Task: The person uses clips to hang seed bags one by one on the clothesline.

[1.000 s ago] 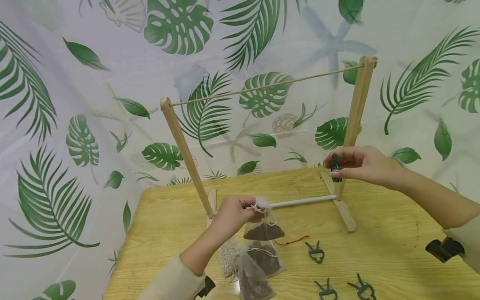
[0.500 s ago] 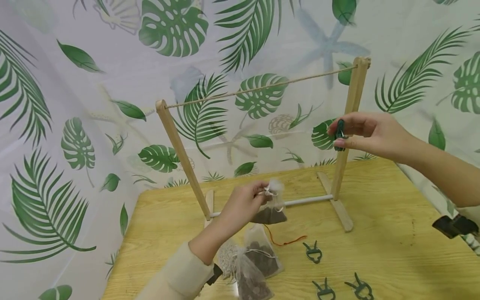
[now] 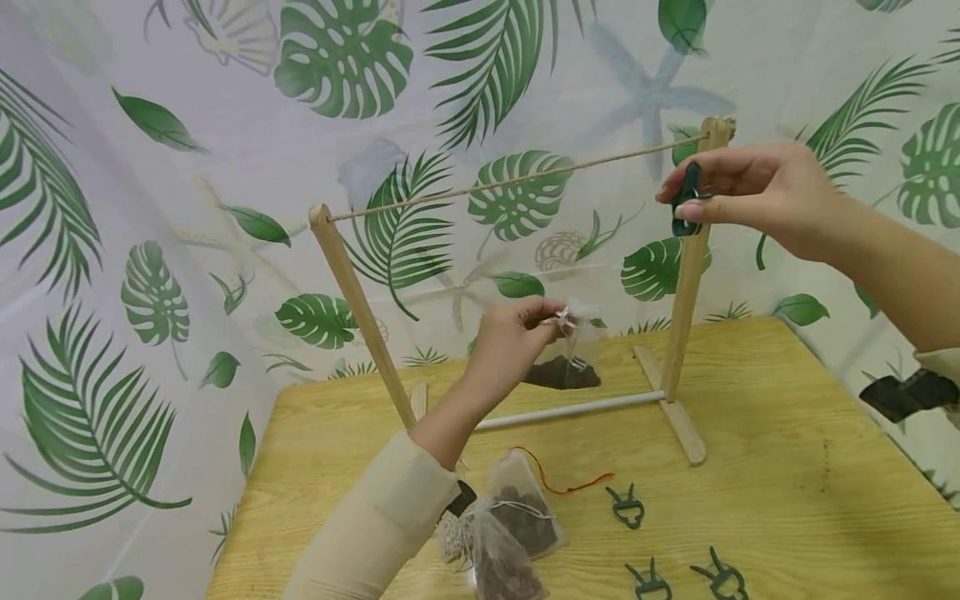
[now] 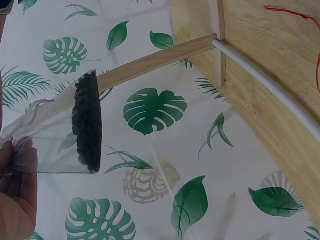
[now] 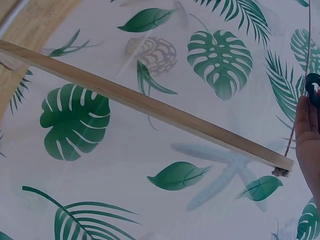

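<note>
Pinches a sheer drawstring bag (image 3: 568, 372) by its gathered neck in the left hand (image 3: 510, 343), lower than the cord (image 3: 517, 178) and apart from it. Grips a dark green clip (image 3: 684, 196) between thumb and fingers of the right hand (image 3: 776, 200), just by the right post (image 3: 688, 287). Shows, in the left wrist view, dark, lumpy contents (image 4: 87, 122) along the bag's bottom; in the right wrist view, a knot (image 5: 281, 171) at the post's end; only from the head, more bags (image 3: 525, 521) near left of three loose clips (image 3: 626, 508) on the table (image 3: 810, 408).
</note>
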A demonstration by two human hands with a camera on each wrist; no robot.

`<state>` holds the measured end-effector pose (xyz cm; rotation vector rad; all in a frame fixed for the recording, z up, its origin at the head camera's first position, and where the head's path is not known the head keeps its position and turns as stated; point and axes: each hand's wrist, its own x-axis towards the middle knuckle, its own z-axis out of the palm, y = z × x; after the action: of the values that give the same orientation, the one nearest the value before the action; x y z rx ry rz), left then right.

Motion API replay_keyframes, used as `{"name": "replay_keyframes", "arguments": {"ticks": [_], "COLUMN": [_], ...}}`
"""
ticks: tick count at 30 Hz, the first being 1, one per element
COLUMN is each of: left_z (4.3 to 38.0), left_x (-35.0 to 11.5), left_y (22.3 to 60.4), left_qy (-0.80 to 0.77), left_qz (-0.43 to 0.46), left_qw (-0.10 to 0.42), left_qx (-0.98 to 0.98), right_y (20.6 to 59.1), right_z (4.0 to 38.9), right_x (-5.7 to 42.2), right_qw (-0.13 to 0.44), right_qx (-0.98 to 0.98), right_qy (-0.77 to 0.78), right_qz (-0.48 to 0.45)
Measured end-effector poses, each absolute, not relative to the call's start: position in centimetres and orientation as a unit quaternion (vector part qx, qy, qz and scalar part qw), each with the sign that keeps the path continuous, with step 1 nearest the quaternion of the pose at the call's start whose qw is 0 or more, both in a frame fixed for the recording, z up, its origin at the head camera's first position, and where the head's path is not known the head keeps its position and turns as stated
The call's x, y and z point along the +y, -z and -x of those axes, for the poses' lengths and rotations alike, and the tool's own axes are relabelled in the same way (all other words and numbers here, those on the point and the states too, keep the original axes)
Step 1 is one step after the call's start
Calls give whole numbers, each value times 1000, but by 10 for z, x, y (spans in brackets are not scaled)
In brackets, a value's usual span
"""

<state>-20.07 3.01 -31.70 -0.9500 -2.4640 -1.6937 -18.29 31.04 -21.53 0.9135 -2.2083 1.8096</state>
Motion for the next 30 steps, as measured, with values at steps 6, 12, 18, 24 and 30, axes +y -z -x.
{"name": "replay_keyframes", "arguments": {"ticks": [6,12,18,24,30], "left_z": [213,223,232,239,250], "left_x": [53,75,90,103,114], "left_y": [301,283,268,264,266], "left_qy": [518,505,534,590,621], "left_qz": [286,287,264,239,217], "left_qw": [14,13,-15,-31,-15], "left_qx": [-806,-814,-803,-771,-753], "right_y": [202,191,181,171,164], "right_z": [190,195,203,210,218], "right_x": [308,308,305,300,296], "right_qw": [88,118,120,154,174], "right_qx": [-731,-767,-713,-690,-753], "right_qy": [-608,-573,-626,-652,-605], "right_qz": [-299,-264,-293,-274,-190]}}
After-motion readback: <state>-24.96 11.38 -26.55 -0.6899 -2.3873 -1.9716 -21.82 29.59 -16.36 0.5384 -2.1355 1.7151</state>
